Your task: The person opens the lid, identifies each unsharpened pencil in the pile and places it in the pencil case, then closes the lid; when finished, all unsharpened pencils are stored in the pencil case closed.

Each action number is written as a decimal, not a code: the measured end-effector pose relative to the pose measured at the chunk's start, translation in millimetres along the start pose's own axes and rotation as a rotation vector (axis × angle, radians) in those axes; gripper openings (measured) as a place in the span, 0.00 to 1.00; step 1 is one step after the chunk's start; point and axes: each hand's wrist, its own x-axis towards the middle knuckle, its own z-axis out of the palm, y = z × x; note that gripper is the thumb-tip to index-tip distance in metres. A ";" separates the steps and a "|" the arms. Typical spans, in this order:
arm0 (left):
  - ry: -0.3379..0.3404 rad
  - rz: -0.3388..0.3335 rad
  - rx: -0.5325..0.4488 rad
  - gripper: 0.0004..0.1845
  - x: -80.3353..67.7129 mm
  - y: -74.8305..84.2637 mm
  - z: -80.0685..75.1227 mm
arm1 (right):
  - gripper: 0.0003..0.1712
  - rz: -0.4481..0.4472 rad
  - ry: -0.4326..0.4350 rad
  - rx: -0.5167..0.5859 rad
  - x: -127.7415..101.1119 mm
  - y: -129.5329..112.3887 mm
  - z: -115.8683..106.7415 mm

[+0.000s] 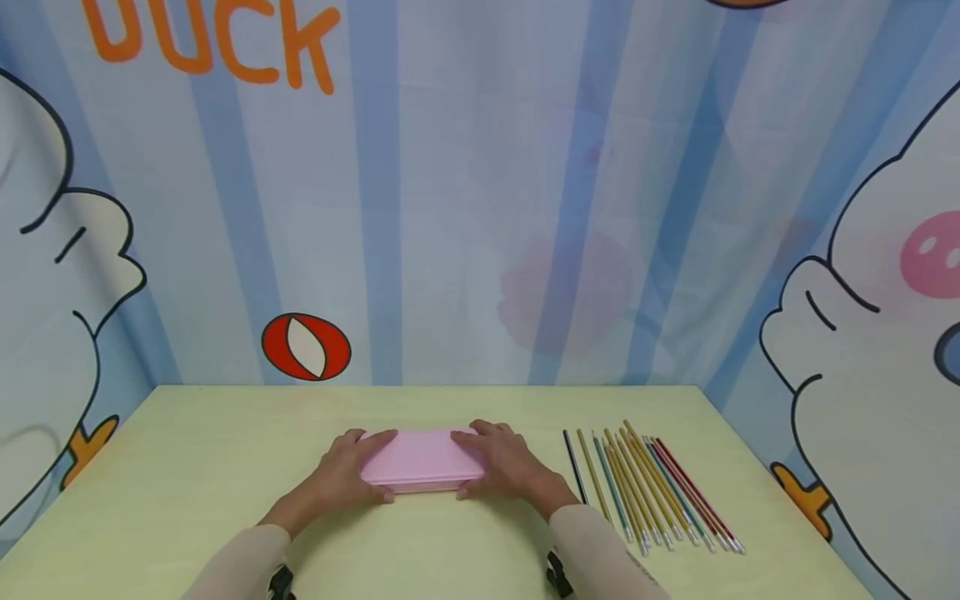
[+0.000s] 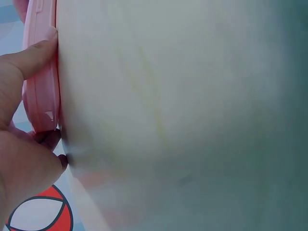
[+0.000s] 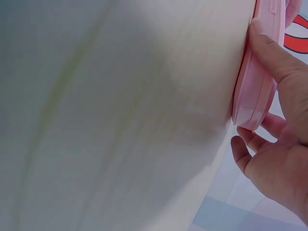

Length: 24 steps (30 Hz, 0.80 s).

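While your two hands rest at either end of the pink case, it lies flat on the pale yellow table, straight in front of you, its long side facing you. Your left hand is clamped on the case's left end, with the thumb against the near side and the other fingers curled around the end and far side. Your right hand mirrors it, gripping the right end between its thumb on the near side and its bent fingers. In both wrist views a seam runs along the side of the case. To your right, near your right forearm and apart from the case, a group of pencils lies on the table, slanting in roughly the same direction: a dark one on the left, then yellow and teal ones, with red ones at the right edge. You wear light sleeves, with a black fitting under each wrist. Beyond the table hangs a blue-striped curtain bearing orange letters and a red-and-white oval.
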 end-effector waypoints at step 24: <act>-0.013 -0.056 -0.019 0.46 3.1 -3.7 2.3 | 0.48 -0.075 0.008 -0.010 0.0 -1.1 -6.5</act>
